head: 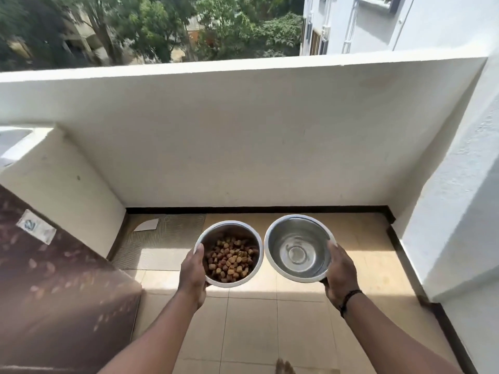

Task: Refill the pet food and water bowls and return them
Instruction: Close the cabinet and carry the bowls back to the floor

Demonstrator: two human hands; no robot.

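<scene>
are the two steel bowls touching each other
Apart. The head view shows a narrow strip of floor tile between the rim of the food bowl and the rim of the water bowl.

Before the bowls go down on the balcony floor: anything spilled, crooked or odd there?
No spill shows. The food bowl and water bowl are held level. One oddity: the grey mat by the left wall lies askew, with a white sheet on its far corner.

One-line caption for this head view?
On a tiled balcony, left hand holds a kibble bowl, right hand a water bowl.
</scene>
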